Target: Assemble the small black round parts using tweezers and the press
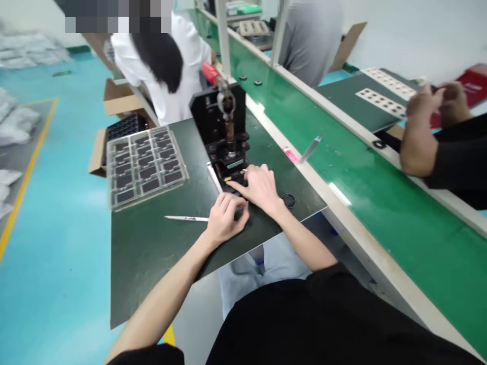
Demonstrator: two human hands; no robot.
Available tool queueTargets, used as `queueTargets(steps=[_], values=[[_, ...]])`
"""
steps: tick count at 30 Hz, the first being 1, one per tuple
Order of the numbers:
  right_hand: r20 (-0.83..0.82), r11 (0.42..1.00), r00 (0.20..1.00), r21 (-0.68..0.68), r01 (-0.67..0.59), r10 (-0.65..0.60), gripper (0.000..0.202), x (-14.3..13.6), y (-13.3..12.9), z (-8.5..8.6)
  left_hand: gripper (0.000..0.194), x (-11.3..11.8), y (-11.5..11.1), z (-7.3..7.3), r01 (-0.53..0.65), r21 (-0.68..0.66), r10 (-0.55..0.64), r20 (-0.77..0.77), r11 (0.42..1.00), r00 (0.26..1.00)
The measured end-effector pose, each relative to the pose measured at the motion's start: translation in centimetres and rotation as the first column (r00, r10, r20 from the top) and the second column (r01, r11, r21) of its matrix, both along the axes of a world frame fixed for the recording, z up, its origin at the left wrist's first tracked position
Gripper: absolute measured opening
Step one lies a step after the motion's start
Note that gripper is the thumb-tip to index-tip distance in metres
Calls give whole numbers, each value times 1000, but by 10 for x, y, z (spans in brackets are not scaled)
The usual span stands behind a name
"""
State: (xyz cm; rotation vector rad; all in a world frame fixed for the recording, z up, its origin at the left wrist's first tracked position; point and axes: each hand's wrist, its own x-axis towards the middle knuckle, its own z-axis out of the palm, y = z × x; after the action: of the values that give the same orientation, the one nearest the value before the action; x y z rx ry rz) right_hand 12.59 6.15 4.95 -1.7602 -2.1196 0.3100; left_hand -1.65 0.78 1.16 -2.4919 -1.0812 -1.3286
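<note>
A black hand press with a red-tipped lever stands on the dark green table. My right hand reaches over the press's base, thumb stretched out towards a small yellow piece and fingers apart from it, touching the base area. In front of the base is my left hand, its fingers curled and thumb against fingertips; whatever is between them is hidden. A white pen-like stick lies left of that hand. Beside my right wrist sits a round black part.
A clear tray of dark parts lies at the table's left. Along the right runs a green conveyor belt with a light rail; a blade-like tool rests there. Co-workers sit ahead and across the belt. Cardboard boxes stand behind the tray.
</note>
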Motion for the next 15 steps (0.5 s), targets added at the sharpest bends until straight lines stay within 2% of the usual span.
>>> queueTargets(steps=[2,5,12,15], values=[[79,1000,997,-31,4,-1,65,-5,5,12,19,0,0,1,50,17,-49,-40,999,998],[105,999,994,-49,-21,26,60,-4,7,22,19,-1,3,2,56,-2,-56,-75,998,996],[95,986,983,23,-163,160,37,0,12,26,18,-1,5,5,84,-24,-86,-112,996,990],[51,974,977,83,-212,209,36,14,8,24,17,-1,5,6,97,-17,-99,-134,995,986]])
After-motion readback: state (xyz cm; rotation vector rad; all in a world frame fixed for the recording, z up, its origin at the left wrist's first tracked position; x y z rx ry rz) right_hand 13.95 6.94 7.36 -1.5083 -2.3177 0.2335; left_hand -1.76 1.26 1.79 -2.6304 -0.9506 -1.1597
